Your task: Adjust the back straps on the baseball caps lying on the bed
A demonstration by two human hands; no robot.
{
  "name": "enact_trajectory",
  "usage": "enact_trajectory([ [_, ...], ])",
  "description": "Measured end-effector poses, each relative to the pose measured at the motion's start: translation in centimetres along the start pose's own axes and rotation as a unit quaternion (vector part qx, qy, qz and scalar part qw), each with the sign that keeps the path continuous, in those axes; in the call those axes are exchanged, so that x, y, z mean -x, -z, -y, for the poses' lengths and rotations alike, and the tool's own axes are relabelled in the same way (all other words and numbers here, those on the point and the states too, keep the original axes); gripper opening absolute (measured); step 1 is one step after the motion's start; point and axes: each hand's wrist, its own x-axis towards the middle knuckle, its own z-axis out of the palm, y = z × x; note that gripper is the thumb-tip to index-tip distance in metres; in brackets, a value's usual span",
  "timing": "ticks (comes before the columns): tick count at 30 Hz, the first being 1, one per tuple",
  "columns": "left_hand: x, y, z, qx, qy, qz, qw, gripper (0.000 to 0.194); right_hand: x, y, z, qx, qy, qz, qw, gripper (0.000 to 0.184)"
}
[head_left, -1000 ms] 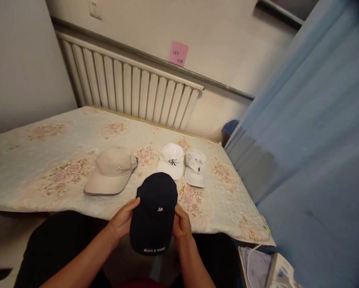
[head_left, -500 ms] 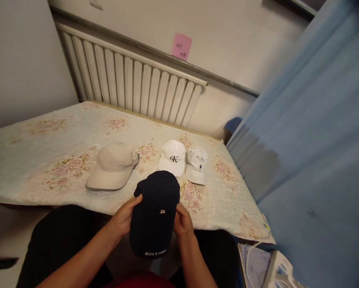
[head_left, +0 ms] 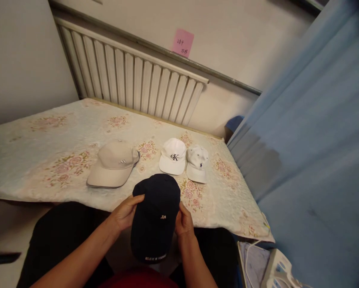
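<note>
A dark navy baseball cap (head_left: 156, 220) is held over my lap at the table's near edge, its brim toward me, with small lettering on the front and white text along the brim. My left hand (head_left: 127, 212) grips its left side, thumb on top. On the right side, my right hand (head_left: 184, 220) is closed on the cap, its fingers partly hidden. Beyond it lie a white cap with black "CK" letters (head_left: 172, 157) and a smaller white cap with a dark emblem (head_left: 197, 163), side by side. A beige cap (head_left: 113, 164) rests to the left.
A floral cloth (head_left: 59, 140) covers the table. Behind it stand a white radiator (head_left: 131, 74) and a wall with a pink note (head_left: 183, 42). A blue curtain (head_left: 305, 132) hangs on the right. A white device with a cable (head_left: 280, 270) sits low at the right.
The navy cap has dropped slightly toward me, with both hands still on it. The view has shifted a little; the other caps stay in place.
</note>
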Motion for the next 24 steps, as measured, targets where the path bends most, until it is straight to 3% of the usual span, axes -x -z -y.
enact_trajectory([
  [4, 0.1, -0.1, 0.1, -0.02, -0.013, 0.004, 1.0, 0.033, 0.0, 0.1, 0.1, 0.013, 0.035, -0.002, 0.999, 0.028],
  [9, 0.1, 0.4, 0.0, -0.01, -0.038, 0.042, 0.998, 0.038, 0.2, -0.3, 0.9, 0.028, 0.07, 0.043, 0.996, 0.037],
  [16, -0.2, 0.9, -0.1, 0.012, -0.058, 0.041, 0.997, 0.025, 0.3, -0.7, 1.8, -0.007, 0.052, -0.012, 0.999, 0.031],
  [20, -0.2, 0.5, -0.4, 0.03, -0.064, 0.011, 0.997, 0.02, 0.3, -1.3, 2.8, -0.031, 0.033, 0.004, 0.999, 0.031],
  [24, -0.1, 0.2, -1.1, 0.055, -0.06, -0.023, 0.996, 0.016, 0.2, -1.9, 3.9, -0.033, 0.082, -0.013, 0.996, 0.029],
])
